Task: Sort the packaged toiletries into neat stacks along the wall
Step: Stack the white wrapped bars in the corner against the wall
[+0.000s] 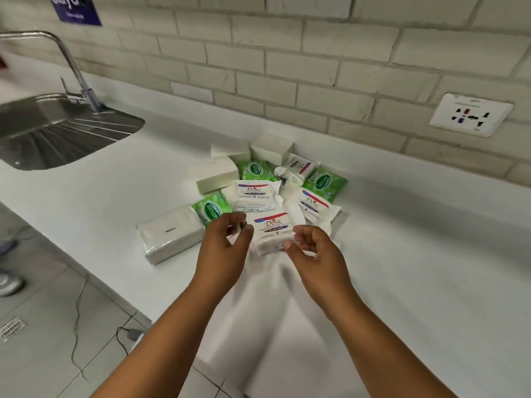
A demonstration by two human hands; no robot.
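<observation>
Head view. White countertop (402,254) runs along a pale brick-tiled wall (316,67). Both bare hands hang over the near edge of a loose pile of packaged toiletries.

Left hand (222,242): fingers loosely curled, thumb and forefinger close together; whether they touch anything, I cannot tell. It holds nothing I can make out.

Right hand (311,248): fingers curled, thumb tip at the near right corner of the nearest white Dove soap packet with a red and blue label (271,234). Contact looks likely, but a firm pinch cannot be confirmed.

That packet lies flat between the two hands, slightly beyond the fingertips.

Beyond the hands: a second white Dove packet (253,195) and, to its right, a third (314,206); a fourth, smaller-looking one (298,166) lies farther back. Green Sanicare wipe sachets: one just beyond the left hand (212,209), one farther back (254,169), one beyond and right of the right hand (324,183).

Left of the left hand: a clear-wrapped white tissue pack (171,234). Farther back: plain white rectangular boxes (217,175), (271,149), the far one near the wall.

Far left: steel sink (57,130) with a chrome tap (69,61). Far right on the wall: white power socket (471,114).
</observation>
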